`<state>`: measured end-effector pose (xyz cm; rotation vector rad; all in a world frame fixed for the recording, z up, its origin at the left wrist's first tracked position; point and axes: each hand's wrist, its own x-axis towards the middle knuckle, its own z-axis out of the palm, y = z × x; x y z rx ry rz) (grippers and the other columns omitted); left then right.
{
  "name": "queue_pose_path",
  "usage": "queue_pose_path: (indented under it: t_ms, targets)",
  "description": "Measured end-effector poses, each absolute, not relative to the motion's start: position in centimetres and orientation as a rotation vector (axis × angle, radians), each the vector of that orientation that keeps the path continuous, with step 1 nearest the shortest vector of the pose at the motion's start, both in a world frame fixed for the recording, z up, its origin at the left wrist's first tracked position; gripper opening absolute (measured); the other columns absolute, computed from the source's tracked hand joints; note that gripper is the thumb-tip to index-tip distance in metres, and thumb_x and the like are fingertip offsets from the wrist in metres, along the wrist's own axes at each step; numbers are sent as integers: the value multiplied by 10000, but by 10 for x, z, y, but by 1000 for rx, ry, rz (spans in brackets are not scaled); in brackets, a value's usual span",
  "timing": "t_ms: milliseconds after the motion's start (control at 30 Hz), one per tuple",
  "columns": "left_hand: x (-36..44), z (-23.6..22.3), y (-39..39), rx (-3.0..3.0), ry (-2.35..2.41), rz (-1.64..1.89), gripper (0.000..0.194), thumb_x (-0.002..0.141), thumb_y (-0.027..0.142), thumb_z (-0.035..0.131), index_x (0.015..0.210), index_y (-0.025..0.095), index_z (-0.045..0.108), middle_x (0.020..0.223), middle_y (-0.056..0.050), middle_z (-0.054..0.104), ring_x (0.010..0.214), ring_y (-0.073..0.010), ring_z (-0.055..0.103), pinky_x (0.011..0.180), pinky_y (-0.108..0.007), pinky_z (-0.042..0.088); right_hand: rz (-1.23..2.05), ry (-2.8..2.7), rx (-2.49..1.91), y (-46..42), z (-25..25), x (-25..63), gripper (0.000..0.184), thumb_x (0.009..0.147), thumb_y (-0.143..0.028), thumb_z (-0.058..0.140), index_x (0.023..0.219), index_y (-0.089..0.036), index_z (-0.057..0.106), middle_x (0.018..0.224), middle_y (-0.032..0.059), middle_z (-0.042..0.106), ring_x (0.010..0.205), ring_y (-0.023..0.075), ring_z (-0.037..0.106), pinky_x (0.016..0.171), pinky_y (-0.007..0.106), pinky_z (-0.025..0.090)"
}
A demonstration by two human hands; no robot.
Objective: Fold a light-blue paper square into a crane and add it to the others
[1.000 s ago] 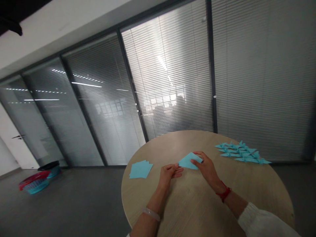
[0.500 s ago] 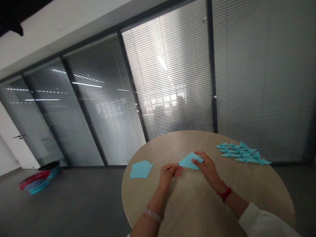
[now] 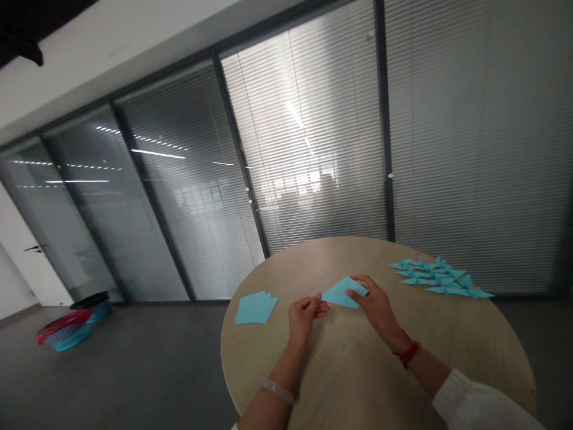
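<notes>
Round wooden table (image 3: 286, 364): right hand (image 3: 375, 307) pinches a blue paper triangle (image 3: 342, 292), left hand (image 3: 305, 319) half-curled at its corner; red-and-teal baskets (image 3: 62, 337) sit on the floor.

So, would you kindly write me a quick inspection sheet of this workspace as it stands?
Surface: round wooden table.
Job's things: blue paper triangle between the hands; stack of blue paper squares on the table's left side; blue paper cranes laid out in rows on its right side.
Clutter: red basket and teal bin on the floor, off to the left.
Hands: right hand has its fingers on the triangle's right end; left hand is at its left corner, contact unclear.
Cables: nothing seen.
Surroundings: glass partition with blinds, white door, grey floor.
</notes>
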<state>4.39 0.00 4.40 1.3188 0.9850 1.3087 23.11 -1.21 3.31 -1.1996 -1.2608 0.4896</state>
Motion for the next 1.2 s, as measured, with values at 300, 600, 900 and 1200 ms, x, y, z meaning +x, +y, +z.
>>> queue_pose_path:
  t_ms: [300,600,900,1200]
  targets:
    - [42,41,4,1338,885,1063,504,553,479,790,873,97,715,810,-109,734,770,-241,692,705,-312,549,578,-1325,-1174,-12,32,229,423,693,-417,644,1063,-225,576,823,13,675,635,168,587,574,263,454]
    - [46,43,-2,1344,889,948,515,484,540,796,679,79,674,684,-128,711,635,-228,679,641,-328,537,572,-1346,-1172,-11,32,229,427,694,-396,648,1076,-221,575,830,10,673,609,157,571,568,262,457]
    - [41,36,1,1421,866,790,482,547,509,780,754,82,699,743,-128,723,710,-242,686,686,-333,533,642,-1420,-1174,-14,34,227,491,701,-340,646,1166,-231,532,771,-9,656,591,153,561,542,251,444]
    - [43,39,-2,1444,904,787,464,549,503,776,702,74,691,706,-133,713,640,-224,677,665,-340,530,691,-1439,-1150,-15,34,224,542,696,-344,647,1206,-245,493,706,-28,643,568,157,557,520,249,425]
